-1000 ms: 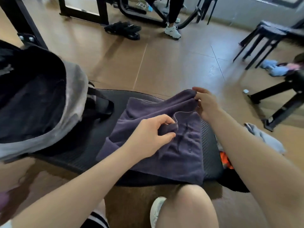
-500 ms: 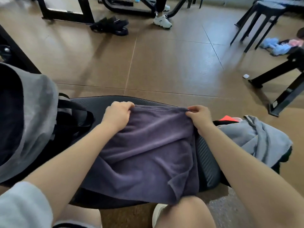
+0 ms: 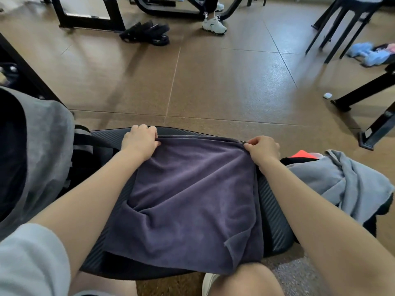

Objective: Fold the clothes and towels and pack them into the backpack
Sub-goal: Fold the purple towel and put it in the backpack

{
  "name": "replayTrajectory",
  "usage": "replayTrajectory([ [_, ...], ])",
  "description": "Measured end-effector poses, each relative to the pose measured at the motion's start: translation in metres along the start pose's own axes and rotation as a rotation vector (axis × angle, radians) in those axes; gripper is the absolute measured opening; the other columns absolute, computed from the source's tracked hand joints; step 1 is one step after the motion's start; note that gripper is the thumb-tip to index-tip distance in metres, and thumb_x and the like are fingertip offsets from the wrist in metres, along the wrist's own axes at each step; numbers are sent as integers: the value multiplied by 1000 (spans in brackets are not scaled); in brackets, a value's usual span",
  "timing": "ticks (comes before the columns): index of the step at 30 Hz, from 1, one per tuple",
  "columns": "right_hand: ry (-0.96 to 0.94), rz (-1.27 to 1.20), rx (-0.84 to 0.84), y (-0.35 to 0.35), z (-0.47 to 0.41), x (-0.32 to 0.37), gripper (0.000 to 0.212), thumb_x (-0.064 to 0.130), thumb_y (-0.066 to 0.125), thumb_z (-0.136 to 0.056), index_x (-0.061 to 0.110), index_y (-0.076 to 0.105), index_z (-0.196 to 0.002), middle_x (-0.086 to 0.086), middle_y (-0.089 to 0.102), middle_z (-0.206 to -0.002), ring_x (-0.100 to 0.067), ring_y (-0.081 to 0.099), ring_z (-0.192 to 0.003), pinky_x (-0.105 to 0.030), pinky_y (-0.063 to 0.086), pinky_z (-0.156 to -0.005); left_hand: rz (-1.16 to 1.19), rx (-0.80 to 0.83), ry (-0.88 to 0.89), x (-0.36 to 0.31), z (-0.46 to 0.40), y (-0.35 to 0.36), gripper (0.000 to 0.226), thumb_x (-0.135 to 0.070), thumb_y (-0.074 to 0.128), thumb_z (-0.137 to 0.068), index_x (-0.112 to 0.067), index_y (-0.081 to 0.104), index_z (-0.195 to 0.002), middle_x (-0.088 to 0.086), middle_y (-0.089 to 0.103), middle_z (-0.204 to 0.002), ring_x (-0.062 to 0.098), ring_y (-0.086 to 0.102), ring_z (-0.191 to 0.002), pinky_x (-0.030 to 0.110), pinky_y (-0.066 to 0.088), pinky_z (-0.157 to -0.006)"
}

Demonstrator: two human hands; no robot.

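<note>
Both hands, left hand (image 3: 140, 140) and right hand (image 3: 262, 150), pinched the purple towel (image 3: 192, 199)'s far corners; keeping that edge taut and level would likely fold it square.

head cam | 1 view | faces forward-down | close over towel (image 3: 192, 195)

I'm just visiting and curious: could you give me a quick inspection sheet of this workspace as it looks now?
Surface: black ribbed mat on a brown floor.
Job's things: purple towel spread on the mat; open backpack at left.
Clutter: grey cloth and an orange item at right.
Grippers: left hand and right hand each pinch a far towel corner.
Cables: nothing seen.
Surroundings: black stool, black shoes, someone's white sneaker.
</note>
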State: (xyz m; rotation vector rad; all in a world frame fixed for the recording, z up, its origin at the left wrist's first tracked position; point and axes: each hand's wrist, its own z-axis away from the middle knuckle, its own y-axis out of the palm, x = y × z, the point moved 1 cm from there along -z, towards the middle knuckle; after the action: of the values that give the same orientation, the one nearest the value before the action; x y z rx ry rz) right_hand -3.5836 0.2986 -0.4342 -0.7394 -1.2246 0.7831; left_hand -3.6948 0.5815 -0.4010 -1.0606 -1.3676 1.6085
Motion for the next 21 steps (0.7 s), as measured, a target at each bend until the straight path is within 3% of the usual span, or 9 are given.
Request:
replayTrajectory([
  [3,-151,-63,-6,0,3,5,16,26,57,-90,16,67,-99,-9,64,-112,-29,51,-110,-35,41,-93,211,-47,9,8,-3,-12,17,-22,60,-88,-8,57,-97,17,58,-107,34,53,-102,39,42,-85],
  [5,-224,-310,18,-2,3,8,9,17,54,-92,12,61,-96,-7,64,-99,-22,55,-95,-29,41,-82,336,-79,9,14,-6,-22,12,-18,65,-84,-10,57,-88,14,61,-96,29,54,-90,32,41,-78],
  [8,-180,-651,65,-7,-2,13,8,12,57,-91,18,55,-85,0,60,-82,-14,54,-75,-18,43,-59,456,-81,-43,20,-12,-32,12,-11,69,-79,-15,58,-81,6,58,-83,21,51,-79,23,33,-70],
  [10,-145,-781,130,-6,-10,19,9,12,58,-91,16,58,-99,1,62,-86,-8,56,-70,-13,43,-53,490,-109,-87,22,-19,-32,11,-5,67,-77,-12,62,-83,7,59,-82,22,53,-78,22,34,-69],
  [12,-141,-783,155,-3,-22,25,17,12,58,-91,11,62,-108,2,63,-85,-6,56,-71,-17,45,-63,521,-158,-128,21,-29,-27,13,1,66,-75,-7,66,-85,10,63,-83,24,58,-82,22,37,-70],
  [15,-147,-705,85,0,-41,34,13,17,59,-90,6,66,-92,0,62,-77,-14,56,-73,-33,46,-73,588,-257,-186,22,-46,-19,18,2,65,-76,-4,65,-93,14,66,-95,26,61,-90,23,41,-76],
  [16,-153,-668,56,1,-46,38,12,19,58,-91,9,65,-92,-2,63,-81,-19,58,-80,-37,47,-78,602,-306,-201,23,-49,-17,25,1,65,-77,-4,63,-102,16,64,-103,27,60,-92,25,42,-80],
  [18,-195,-506,24,2,-50,42,23,21,55,-92,9,58,-111,-7,61,-105,-25,58,-103,-37,45,-93,599,-352,-218,23,-52,-12,47,-2,64,-80,-3,50,-125,21,52,-123,28,55,-101,31,40,-94],
  [21,-313,-198,-26,3,-35,39,43,18,56,-91,8,46,-132,-13,48,-133,-26,46,-122,-29,33,-101,528,-231,-190,19,-33,1,56,-8,59,-87,-3,36,-137,22,39,-136,33,42,-122,36,31,-104],
])
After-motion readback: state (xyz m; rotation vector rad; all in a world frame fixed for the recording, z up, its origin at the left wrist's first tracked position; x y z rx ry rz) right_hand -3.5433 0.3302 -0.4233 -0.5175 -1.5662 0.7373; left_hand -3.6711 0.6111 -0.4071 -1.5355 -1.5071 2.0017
